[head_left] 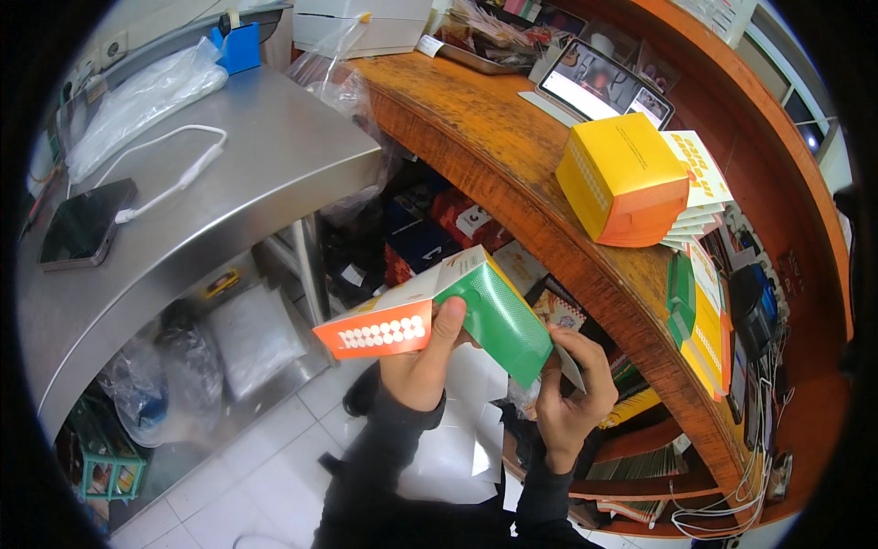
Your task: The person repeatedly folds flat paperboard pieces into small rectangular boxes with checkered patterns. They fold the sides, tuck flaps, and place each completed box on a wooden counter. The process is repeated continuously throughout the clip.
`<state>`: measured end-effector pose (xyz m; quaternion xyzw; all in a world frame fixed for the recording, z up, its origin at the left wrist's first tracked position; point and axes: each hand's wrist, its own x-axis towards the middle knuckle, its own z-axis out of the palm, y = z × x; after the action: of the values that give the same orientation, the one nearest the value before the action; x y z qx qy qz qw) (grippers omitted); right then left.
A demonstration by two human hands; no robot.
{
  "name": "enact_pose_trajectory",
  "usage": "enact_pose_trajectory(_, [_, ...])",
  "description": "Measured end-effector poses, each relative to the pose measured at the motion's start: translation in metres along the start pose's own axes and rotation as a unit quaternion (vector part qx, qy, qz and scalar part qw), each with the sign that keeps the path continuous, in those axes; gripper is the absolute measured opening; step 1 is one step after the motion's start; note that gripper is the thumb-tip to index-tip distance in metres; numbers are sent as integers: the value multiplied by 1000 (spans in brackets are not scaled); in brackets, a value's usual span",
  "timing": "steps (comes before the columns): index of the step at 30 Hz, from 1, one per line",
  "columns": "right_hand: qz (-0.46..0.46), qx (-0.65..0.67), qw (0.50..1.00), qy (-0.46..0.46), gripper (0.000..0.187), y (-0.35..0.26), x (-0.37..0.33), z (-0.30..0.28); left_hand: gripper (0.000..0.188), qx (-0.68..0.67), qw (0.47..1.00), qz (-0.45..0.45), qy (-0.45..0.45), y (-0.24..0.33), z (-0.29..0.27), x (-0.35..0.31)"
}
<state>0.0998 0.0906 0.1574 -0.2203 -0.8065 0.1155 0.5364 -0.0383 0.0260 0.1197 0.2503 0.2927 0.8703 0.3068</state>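
Carton assembly, partly done. A green-and-orange carton [448, 316], unfinished at one end, is grasped by the left hand [416, 361] above the floor; its end flap is pinched by the right hand [572, 393]. A finished yellow carton [622, 178] rests on the bench [485, 128].

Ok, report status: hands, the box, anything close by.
Left hand grips the green and orange carton, thumb on its green face. Right hand pinches a flap at its lower end. Yellow box sits apart on the wooden counter.

Open steel counter [274, 156] lay at upper left; stacked yellow boxes [622, 178] crowded the wooden counter [476, 128] at right.
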Motion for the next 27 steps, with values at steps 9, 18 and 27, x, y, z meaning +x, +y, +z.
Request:
enact_pose_trajectory(9, [54, 40, 991, 120, 29, 26, 6, -8, 48, 90, 829, -266, -483, 36, 36, -22])
enact_pose_trajectory(18, [-41, 51, 998, 5, 33, 17, 2, -34, 49, 456, 817, 261, -240, 30, 51, -19])
enact_pose_trajectory(27, [123, 384, 909, 106, 55, 3, -17, -16, 40, 479, 765, 355, -243, 15, 49, -29])
